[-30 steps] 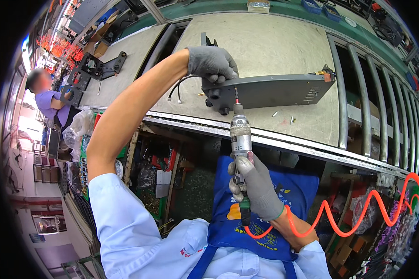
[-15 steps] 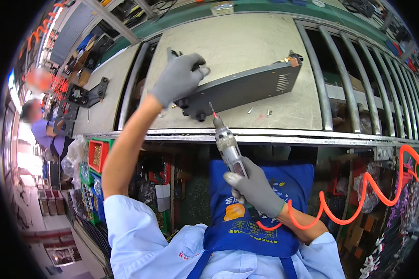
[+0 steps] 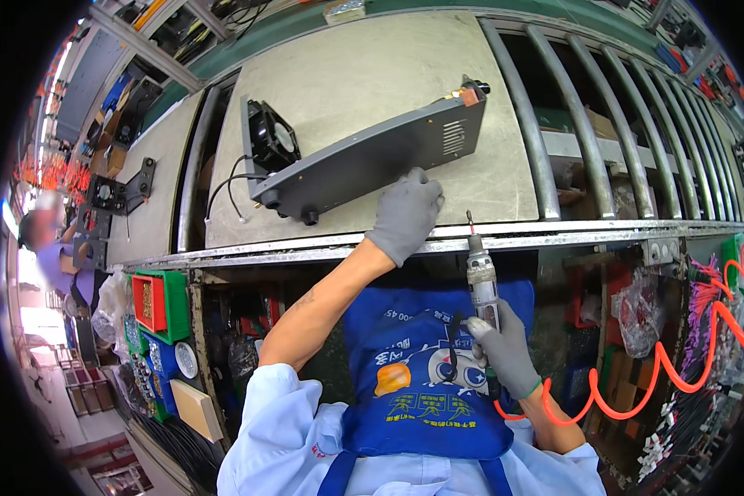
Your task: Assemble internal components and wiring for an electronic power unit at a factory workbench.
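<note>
My right hand (image 3: 508, 351), in a grey glove, is wrapped round a pneumatic screwdriver (image 3: 482, 285), its bit pointing up over the bench's front edge. A dark grey metal housing (image 3: 372, 169) lies slantwise on the bench, with vent slots near its right end and dark feet at the lower left. A black fan (image 3: 273, 136) on an upright panel stands at its left end, with loose black cables. My left hand (image 3: 407, 213), also gloved, is down on the bench top just in front of the housing. Its fingers are curled together; whatever they hold is hidden.
The pale bench board (image 3: 347, 74) adjoins metal rollers (image 3: 603, 124) on the right. An orange coiled hose (image 3: 636, 405) trails off rightward. Parts bins (image 3: 153, 302) sit below on the left. Another fan assembly (image 3: 120, 190) lies on the left board, near a person (image 3: 54, 248).
My left hand has left the fan end of the housing and come right and nearer, over where small screws lay. The fan now shows fully. The screwdriver has shifted right, away from the housing.
</note>
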`<state>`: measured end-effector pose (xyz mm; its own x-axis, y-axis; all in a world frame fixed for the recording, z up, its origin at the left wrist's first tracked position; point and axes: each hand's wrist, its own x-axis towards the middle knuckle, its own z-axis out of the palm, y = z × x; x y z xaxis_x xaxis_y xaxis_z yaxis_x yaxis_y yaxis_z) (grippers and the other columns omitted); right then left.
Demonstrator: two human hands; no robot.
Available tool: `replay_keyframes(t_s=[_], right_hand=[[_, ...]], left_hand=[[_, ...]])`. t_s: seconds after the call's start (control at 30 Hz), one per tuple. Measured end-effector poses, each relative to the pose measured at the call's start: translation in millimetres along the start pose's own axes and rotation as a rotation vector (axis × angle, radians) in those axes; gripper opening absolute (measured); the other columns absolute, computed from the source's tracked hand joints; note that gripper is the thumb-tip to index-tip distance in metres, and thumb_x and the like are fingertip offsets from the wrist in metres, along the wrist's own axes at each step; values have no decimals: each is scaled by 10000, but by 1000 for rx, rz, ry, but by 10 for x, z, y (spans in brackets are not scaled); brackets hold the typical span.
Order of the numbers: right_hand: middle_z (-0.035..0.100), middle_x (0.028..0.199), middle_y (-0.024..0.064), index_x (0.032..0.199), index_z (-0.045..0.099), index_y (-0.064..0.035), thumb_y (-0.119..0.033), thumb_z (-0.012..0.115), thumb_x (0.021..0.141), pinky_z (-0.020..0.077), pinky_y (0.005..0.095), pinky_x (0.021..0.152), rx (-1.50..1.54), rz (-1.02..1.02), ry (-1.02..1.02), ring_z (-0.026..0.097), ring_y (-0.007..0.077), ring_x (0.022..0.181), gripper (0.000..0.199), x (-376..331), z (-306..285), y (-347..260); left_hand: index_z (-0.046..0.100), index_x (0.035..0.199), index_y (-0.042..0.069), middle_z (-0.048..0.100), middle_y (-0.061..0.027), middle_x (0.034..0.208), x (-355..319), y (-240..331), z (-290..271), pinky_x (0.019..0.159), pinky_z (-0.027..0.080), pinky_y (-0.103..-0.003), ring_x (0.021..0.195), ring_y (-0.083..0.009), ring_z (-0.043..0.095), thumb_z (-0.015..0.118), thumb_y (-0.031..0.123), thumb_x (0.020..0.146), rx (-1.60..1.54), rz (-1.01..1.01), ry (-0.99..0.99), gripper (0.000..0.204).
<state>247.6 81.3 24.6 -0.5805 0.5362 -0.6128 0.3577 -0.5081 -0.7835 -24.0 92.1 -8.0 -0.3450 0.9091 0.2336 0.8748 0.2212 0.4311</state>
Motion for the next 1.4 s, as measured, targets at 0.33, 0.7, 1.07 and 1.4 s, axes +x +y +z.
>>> replay_keyframes(t_s=[0.33,0.7,1.07,1.4], right_hand=[[561,770,11,1138,569,-33,-192,706,899,441,245,481,-49,-51,-55,538,62,575,318,89,-27,-123],[653,1026,118,1263,565,-10,-236,744,866,502,337,832,-199,-122,-168,617,166,926,491,203,19,-135],[625,961,62,1235,569,-21,-206,751,851,493,333,821,-360,-158,-244,585,153,897,463,168,10,-162],[598,917,37,1226,577,-47,-213,746,856,491,253,571,-240,-89,-393,570,71,666,440,177,-57,-66]], left_hand=[[609,947,51,604,-162,920,20,-14,121,746,556,-457,847,-357,643,652,125,879,-20,63,226,109],[696,1075,-28,664,-35,800,-177,-91,-281,579,457,-233,692,-75,599,642,148,936,-788,-406,67,231],[661,975,-13,645,-52,815,-431,-249,-494,466,401,-185,577,-48,540,697,295,966,-1228,-650,-273,310],[697,998,4,678,-48,826,-556,-215,-616,508,429,-189,637,-58,587,679,295,967,-1087,-627,-379,294]])
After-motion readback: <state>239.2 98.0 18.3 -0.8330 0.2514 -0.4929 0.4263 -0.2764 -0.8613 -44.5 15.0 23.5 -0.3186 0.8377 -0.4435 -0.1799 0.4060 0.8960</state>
